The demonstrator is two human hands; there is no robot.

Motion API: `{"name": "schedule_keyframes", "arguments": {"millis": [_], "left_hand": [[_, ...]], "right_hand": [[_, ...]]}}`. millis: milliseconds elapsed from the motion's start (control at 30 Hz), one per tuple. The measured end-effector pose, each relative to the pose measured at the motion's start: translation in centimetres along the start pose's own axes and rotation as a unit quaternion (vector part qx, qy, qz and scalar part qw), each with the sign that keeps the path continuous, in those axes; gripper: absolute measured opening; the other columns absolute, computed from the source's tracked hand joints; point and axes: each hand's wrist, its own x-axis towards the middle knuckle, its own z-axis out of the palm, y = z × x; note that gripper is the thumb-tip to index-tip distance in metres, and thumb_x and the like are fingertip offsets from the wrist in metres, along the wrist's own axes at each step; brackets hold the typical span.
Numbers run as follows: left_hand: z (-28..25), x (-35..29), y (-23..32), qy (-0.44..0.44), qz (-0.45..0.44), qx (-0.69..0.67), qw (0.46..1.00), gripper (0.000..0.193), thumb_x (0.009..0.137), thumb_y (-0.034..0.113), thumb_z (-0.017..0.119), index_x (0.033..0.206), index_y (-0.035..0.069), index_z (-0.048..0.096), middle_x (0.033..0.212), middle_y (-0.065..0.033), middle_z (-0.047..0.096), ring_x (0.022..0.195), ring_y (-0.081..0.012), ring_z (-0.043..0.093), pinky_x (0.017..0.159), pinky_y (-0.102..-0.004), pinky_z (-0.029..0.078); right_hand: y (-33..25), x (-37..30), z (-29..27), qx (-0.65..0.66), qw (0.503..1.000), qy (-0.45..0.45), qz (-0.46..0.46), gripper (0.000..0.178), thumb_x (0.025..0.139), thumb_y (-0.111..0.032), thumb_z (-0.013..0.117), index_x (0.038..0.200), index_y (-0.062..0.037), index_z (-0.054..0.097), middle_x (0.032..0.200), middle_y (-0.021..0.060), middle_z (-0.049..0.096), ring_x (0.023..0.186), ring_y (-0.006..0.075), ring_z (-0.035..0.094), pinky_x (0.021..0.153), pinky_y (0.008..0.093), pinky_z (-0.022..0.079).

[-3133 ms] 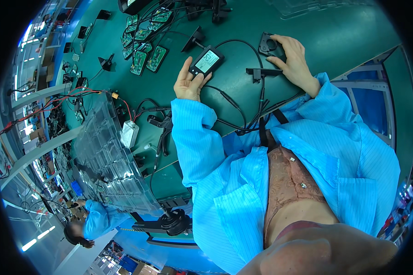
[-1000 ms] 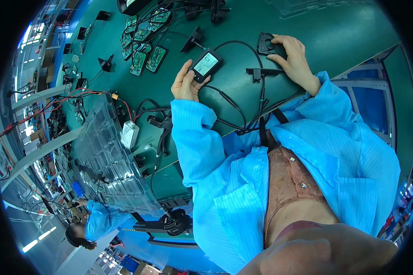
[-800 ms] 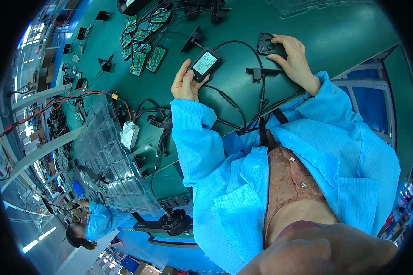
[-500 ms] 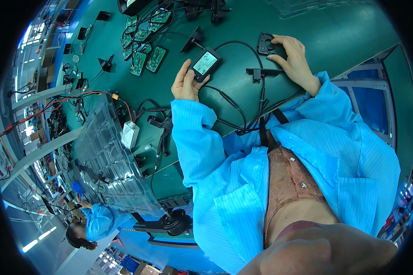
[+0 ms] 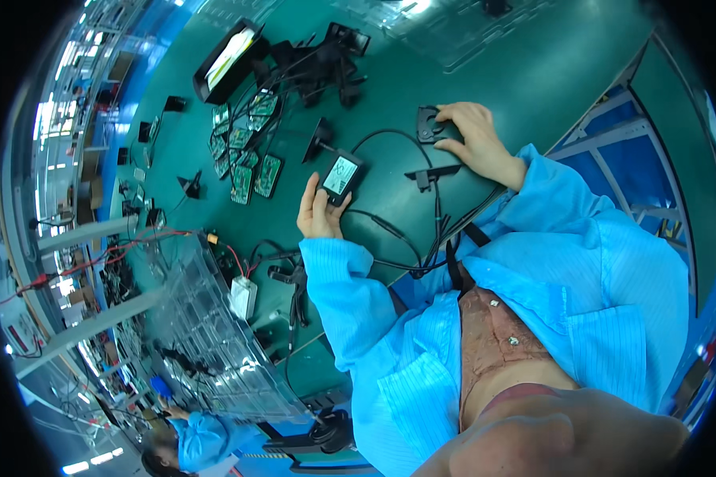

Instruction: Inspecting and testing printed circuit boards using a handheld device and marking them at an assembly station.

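Note:
My left hand [image 5: 321,213] grips a small black display unit [image 5: 342,176] by its lower edge, its screen lit and facing up. My right hand [image 5: 482,147] has fingers and thumb curled on a black control piece with a round opening [image 5: 428,126], at the green bench top. A black cable arcs between the two held parts. Just below the control piece lies a flat black bracket-like part [image 5: 431,175] with a cable running down from it. Another dark flat part [image 5: 317,141] stands close behind the display unit. Several cables gather at the bench edge before me.
Green circuit boards [image 5: 254,179] lie under tangled black cables to the left. Behind them are a black box with a bright screen [image 5: 229,60] and clear plastic trays [image 5: 445,40]. A white block with red wires [image 5: 243,298] sits beside a clear tray stack [image 5: 215,334]. Another person [image 5: 203,439] works at lower left.
The whole view has shifted, so the bench appears lower and more of its far side shows. The lit screen's content looks different. Both hands keep their holds.

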Motion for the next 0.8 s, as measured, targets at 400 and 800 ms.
{"name": "schedule_keyframes", "arguments": {"millis": [400, 800], "left_hand": [[-0.36, 0.19, -0.06, 0.007, 0.002, -0.012, 1.0, 0.035, 0.085, 0.003, 0.047, 0.12, -0.001, 0.046, 0.107, -0.0225, 0.053, 0.092, -0.0336, 0.057, 0.072, -0.0353, 0.054], [-0.36, 0.14, 0.2, -0.018, 0.0, 0.006, 1.0, 0.037, 0.085, 0.003, 0.048, 0.121, 0.001, 0.045, 0.109, -0.0229, 0.051, 0.095, -0.0353, 0.056, 0.073, -0.0353, 0.054]], "right_hand": [[0.01, -0.08, 0.3, -0.001, 1.0, 0.003, -0.012, 0.032, 0.074, -0.018, 0.063, 0.103, -0.0105, 0.05, 0.115, 0.0051, 0.051, 0.108, 0.023, 0.043, 0.096, 0.0377, 0.024], [0.44, -0.2, 0.67, -0.011, 1.0, 0.008, -0.011, 0.033, 0.075, -0.019, 0.062, 0.104, -0.0107, 0.049, 0.115, 0.005, 0.05, 0.108, 0.0227, 0.043, 0.098, 0.0379, 0.023]]}}
